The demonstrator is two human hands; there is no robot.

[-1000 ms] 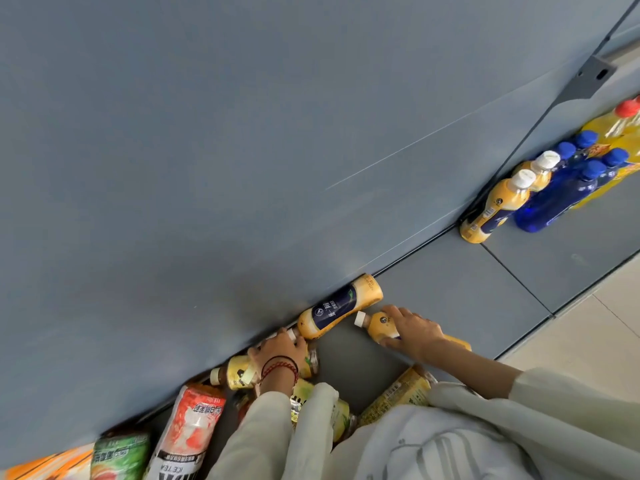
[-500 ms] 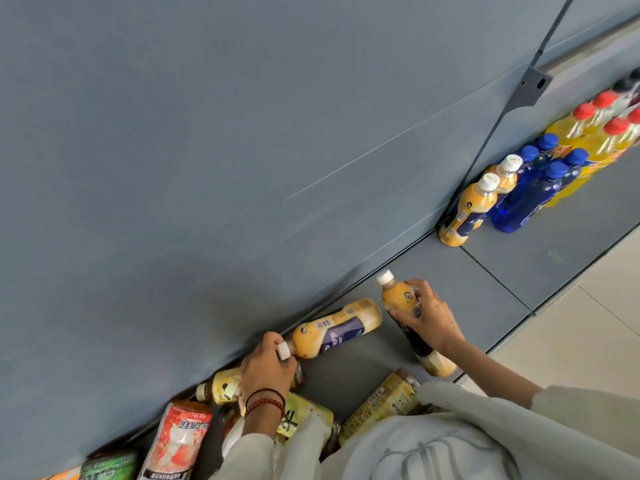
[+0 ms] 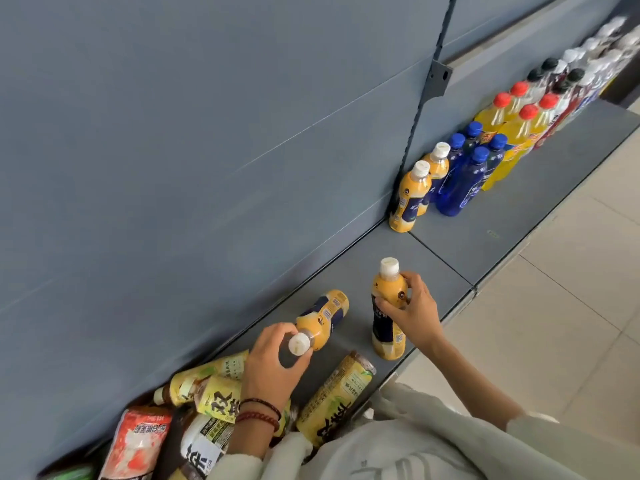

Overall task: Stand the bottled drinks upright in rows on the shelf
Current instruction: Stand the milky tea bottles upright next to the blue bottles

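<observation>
Grey shelf [image 3: 485, 216], low, beside tiled floor [image 3: 571, 271]. Far end, upright rows: white-capped yellow bottles [image 3: 412, 199], blue bottles [image 3: 460, 181], red-capped orange bottles [image 3: 509, 133], dark-capped bottles [image 3: 550, 74] behind. Near end: heap of tea bottles [image 3: 214, 393] on their sides. Between: tipped yellow bottle [image 3: 325, 317]; standing yellow bottle [image 3: 386, 313] by front edge, contact unclear.

Bare shelf [image 3: 408, 258] between standing bottles [image 3: 412, 199] and toppled heap [image 3: 214, 393] (lying)

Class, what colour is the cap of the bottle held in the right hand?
The cap is white; the head view shows it best.
</observation>
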